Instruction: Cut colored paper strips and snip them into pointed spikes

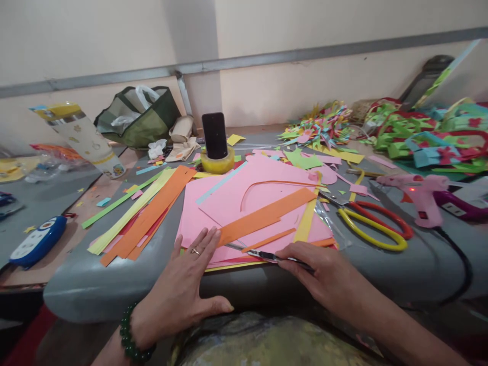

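Apparently cutting, the spread left hand steadies an orange strip; the right hand pinches a knife, next needing even pressure.

Pale wall, darker vertical strip, grey rail across; grey-covered table below.

At seven o'clock on the pink paper, the left hand lay, fingers spread, by the end of an orange strip; at five, the right hand held a cutter knife. Beyond the paper, scissors lay at three, layered strips at nine, a phone at eleven.
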